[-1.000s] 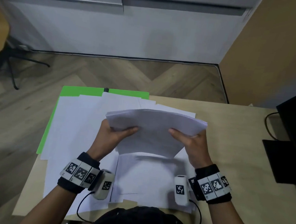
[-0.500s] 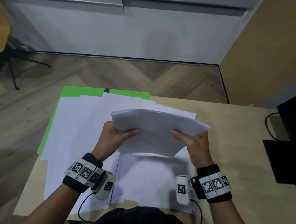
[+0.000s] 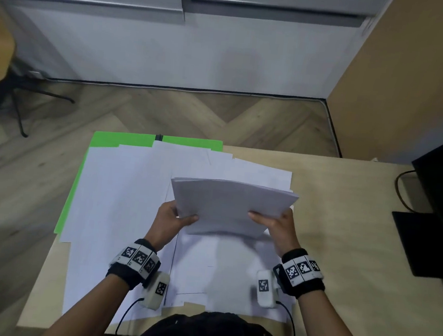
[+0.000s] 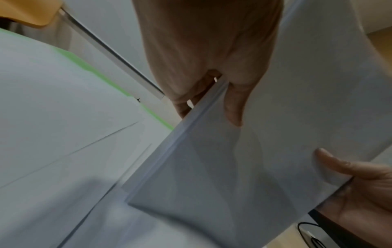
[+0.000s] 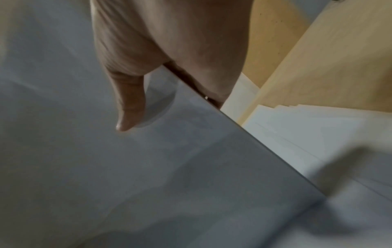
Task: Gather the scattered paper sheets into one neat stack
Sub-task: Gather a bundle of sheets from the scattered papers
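A bundle of white paper sheets (image 3: 227,206) stands nearly upright above the desk, held at both side edges. My left hand (image 3: 175,217) grips its left edge, thumb in front and fingers behind; the left wrist view shows the thumb (image 4: 233,107) lying on the bundle (image 4: 212,167). My right hand (image 3: 274,224) grips the right edge the same way, its thumb (image 5: 129,107) pressed on the bundle (image 5: 148,167). More loose white sheets (image 3: 118,212) lie spread flat over the desk beneath and to the left.
A green folder (image 3: 104,140) lies under the loose sheets at the desk's far left corner. The wooden desk (image 3: 344,233) has bare surface on the right. A black monitor and its base (image 3: 424,241) stand at the right edge, with a cable.
Both hands have carried the held bundle slightly to the right. The sheets lying on the desk have not moved.
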A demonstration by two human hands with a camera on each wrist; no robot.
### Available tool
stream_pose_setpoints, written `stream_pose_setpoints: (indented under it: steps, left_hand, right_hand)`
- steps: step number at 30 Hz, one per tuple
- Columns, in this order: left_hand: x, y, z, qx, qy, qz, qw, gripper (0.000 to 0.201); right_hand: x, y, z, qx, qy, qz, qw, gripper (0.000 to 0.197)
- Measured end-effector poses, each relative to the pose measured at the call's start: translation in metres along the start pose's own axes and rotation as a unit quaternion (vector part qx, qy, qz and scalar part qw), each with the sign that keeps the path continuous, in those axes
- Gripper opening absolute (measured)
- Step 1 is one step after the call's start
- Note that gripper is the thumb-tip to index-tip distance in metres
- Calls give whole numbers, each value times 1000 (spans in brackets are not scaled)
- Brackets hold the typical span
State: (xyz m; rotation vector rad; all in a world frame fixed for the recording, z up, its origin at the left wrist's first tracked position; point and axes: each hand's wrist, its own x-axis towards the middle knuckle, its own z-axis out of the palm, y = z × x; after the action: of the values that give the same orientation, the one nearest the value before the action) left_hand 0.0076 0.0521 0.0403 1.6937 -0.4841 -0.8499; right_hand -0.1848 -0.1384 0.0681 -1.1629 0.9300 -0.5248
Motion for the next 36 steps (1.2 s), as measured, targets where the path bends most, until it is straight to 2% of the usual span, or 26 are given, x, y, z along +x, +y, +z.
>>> stream_pose_setpoints:
  steps: [3,7,12,19,24,26,28,33,36]
  left_hand:
    - [0,-6,8,3,-9,-23,1000,29]
    - [0,-2,23,-31,-7,-21,999,29]
    - [2,-1,23,-65,16,5,998,28]
    - [2,-25,16,28,0,-24,999,31]
    - [-2,-33,15,91,10,-15,996,26]
    - [-5,-31,10,95,20,13,995,32]
    - [-7,-25,3,101,26,61,993,38]
    - [-3,-15,-10,118,43,114,985,17]
    - [-2,-16,-10,117,50,111,986,17]
  right_hand:
    - [-1,5,3,-5,-17,16,1000,38]
    - [-3,2,10,15,-18,31,999,29]
    - [4,4,6,13,9,33,999,42]
    - [10,35,-2,-60,27,96,993,40]
    - [11,38,-4,-71,36,73,994,27]
    - [10,34,-7,-68,32,49,996,15]
    - [8,29,-13,-67,33,26,997,14]
    - [8,27,-28,-87,32,-34,995,19]
    - [8,31,-32,-118,51,-53,990,7]
